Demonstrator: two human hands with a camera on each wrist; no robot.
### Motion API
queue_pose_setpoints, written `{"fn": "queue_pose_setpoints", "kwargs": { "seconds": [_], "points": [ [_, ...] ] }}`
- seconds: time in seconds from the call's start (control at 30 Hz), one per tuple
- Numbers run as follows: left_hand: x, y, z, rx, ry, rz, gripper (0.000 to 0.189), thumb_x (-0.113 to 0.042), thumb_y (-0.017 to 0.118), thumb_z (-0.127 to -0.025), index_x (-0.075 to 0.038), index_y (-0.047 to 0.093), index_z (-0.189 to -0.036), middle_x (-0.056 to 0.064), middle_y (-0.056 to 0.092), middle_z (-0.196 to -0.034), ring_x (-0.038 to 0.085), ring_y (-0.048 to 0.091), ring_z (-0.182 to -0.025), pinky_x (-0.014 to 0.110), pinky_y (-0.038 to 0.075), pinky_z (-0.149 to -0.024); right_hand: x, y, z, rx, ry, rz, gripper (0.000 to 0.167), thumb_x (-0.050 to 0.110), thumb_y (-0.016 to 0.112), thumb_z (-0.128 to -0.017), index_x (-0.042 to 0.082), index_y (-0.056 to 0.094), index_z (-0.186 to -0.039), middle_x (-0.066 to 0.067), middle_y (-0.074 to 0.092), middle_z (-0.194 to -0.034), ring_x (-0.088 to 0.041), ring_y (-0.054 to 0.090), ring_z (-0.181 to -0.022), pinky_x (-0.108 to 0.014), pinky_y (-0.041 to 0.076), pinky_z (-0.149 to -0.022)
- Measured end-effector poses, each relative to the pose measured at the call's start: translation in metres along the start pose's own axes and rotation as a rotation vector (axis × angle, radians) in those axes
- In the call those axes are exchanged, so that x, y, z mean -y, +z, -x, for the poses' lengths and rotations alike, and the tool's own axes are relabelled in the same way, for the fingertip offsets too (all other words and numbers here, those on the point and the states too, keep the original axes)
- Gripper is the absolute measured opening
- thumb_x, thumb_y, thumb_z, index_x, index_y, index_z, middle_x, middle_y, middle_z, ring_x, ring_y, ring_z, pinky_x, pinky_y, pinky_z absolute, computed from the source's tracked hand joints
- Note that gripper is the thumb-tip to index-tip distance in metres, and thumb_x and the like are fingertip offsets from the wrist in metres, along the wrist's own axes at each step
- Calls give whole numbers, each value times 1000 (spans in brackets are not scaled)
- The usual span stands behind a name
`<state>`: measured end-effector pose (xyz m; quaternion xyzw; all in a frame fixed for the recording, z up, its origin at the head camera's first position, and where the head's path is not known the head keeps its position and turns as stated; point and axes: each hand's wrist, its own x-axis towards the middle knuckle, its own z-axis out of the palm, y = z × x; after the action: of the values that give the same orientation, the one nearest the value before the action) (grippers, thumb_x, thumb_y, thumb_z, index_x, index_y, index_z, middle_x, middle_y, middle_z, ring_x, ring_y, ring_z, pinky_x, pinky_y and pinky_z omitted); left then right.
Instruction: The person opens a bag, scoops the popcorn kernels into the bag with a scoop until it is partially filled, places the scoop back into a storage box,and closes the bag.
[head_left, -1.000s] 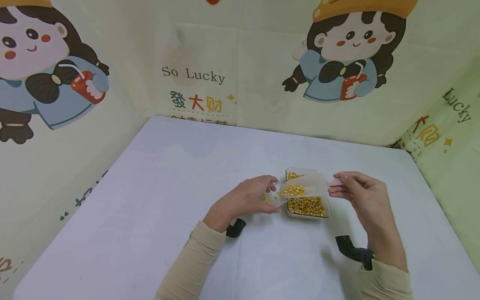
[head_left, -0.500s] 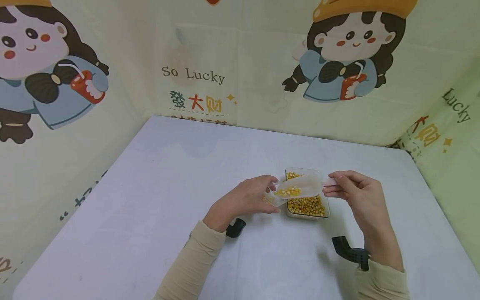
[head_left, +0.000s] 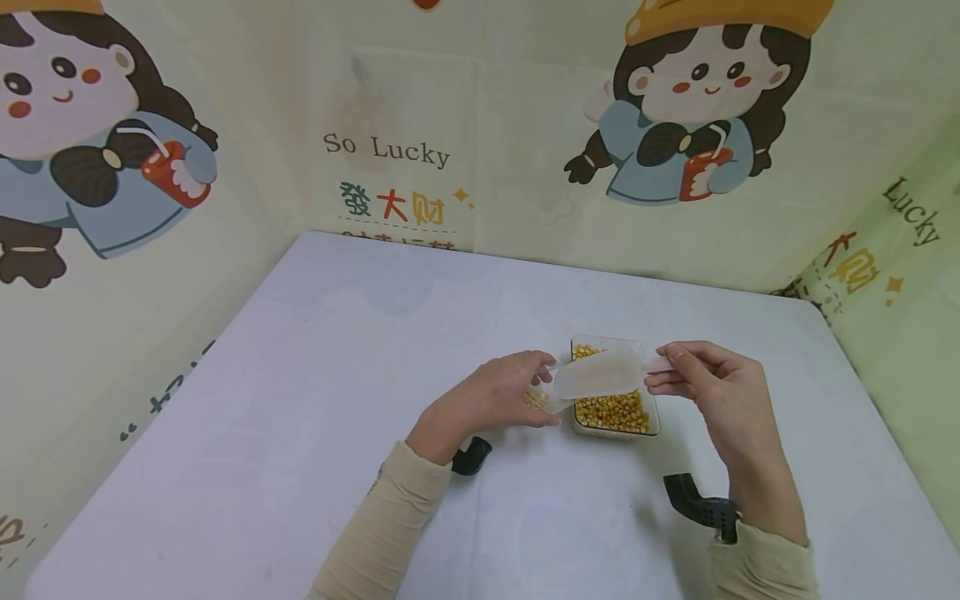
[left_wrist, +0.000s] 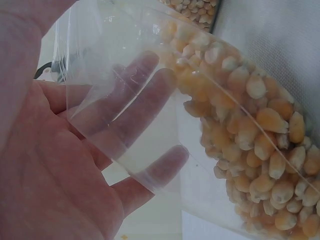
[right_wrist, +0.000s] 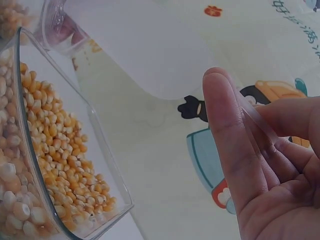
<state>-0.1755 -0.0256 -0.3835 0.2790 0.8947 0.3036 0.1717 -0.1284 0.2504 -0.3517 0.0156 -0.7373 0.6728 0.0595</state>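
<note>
My left hand (head_left: 495, 387) holds a clear plastic bag, its fingers and thumb curved about the bag's mouth. Yellow corn kernels (left_wrist: 260, 145) fill the lower part of the bag in the left wrist view, and several fingers show through the film. My right hand (head_left: 723, 392) pinches the handle of a white, translucent scoop (head_left: 600, 375) between thumb and fingers. The scoop leans left, its front end at the bag's mouth and no kernels showing in it. Under it stands a clear rectangular container (right_wrist: 102, 142) of corn kernels (head_left: 611, 413).
A white table (head_left: 360, 350) extends widely to the left of the hands. Behind it hangs a cream cloth (head_left: 525, 183) printed with cartoon figures and lettering. Black curved mounts (head_left: 701, 504) are worn at both wrists.
The scoop shifted slightly left with the right hand, then tipped. The kernels in it slid toward its front end and are gone from it now. The left hand stayed in place.
</note>
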Motion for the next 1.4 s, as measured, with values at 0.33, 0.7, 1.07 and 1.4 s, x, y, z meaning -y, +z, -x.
{"fn": "queue_pose_setpoints", "kwargs": {
  "seconds": [0.33, 0.7, 1.07, 1.4],
  "points": [
    [0, 0, 1, -4, -1, 3, 78, -41, 80, -82, -14, 44, -144, -3, 63, -129, 11, 59, -115, 28, 48, -98, 1, -3, 1, -16, -7, -3, 29, 21, 65, -96, -6, 67, -105, -5, 77, -83, -17, 75, -71, -29, 60, -72],
    [0, 0, 1, -1, -2, -23, 78, -43, 79, -83, -14, 42, -146, -5, 63, -130, 11, 59, -117, 29, 48, -99, 2, -11, 2, -61, 9, -29, 28, 20, 66, -95, -6, 68, -106, -5, 76, -82, -18, 74, -69, -29, 60, -71],
    [0, 0, 1, 3, 8, -33, 78, -42, 79, -83, -14, 42, -146, -5, 63, -130, 10, 59, -116, 29, 48, -99, 1, -22, 2, -110, -9, -91, 22, 15, 67, -94, -4, 70, -103, -7, 77, -83, -19, 75, -68, -30, 60, -69],
    [-1, -1, 1, 11, -1, -27, 78, -42, 79, -83, -14, 41, -146, -3, 63, -132, 11, 59, -118, 30, 48, -100, 1, -26, 4, -146, -28, -63, 18, 14, 68, -93, -3, 70, -101, -6, 77, -82, -19, 74, -66, -29, 59, -65]
  ]
}}
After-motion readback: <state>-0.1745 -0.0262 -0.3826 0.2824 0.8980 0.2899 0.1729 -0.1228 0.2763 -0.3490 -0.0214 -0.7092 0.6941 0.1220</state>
